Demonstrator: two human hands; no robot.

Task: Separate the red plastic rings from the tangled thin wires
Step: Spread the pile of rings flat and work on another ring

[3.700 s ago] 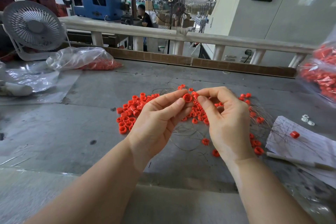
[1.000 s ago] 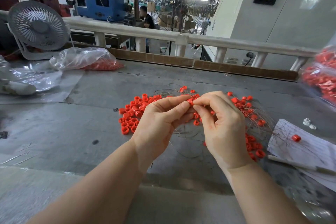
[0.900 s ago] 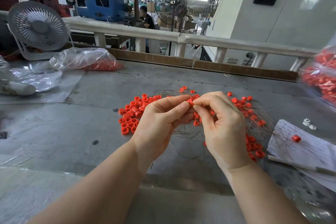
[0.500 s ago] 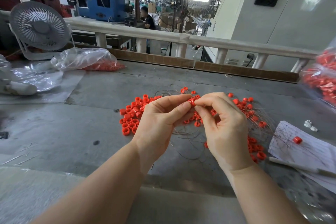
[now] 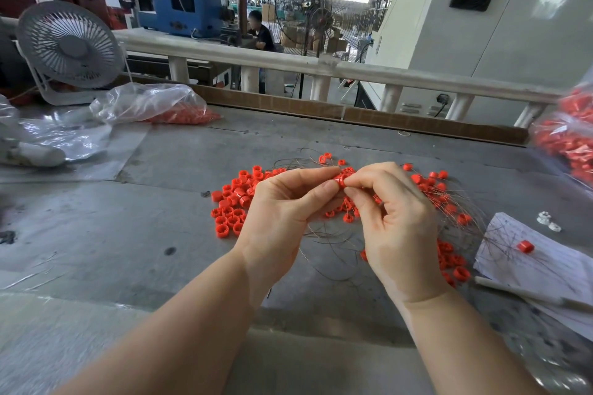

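My left hand (image 5: 282,212) and my right hand (image 5: 396,228) meet above the grey table (image 5: 160,234). Both pinch one red plastic ring (image 5: 340,180) between thumb and fingertips. A pile of loose red rings (image 5: 234,202) lies to the left of my hands. A tangle of thin wires (image 5: 462,215) with more red rings on it spreads under and to the right of my right hand. Part of the tangle is hidden behind my hands.
A sheet of paper (image 5: 545,260) with one red ring (image 5: 525,246) lies at the right. A clear bag of red rings (image 5: 154,104) and a white fan (image 5: 69,48) stand at the back left. Another bag of rings (image 5: 571,138) hangs at the right edge.
Both hands have kept pinching the ring together in nearly the same place. Earlier the ring was held open-face up; now the fingertips are closed more tightly round it.
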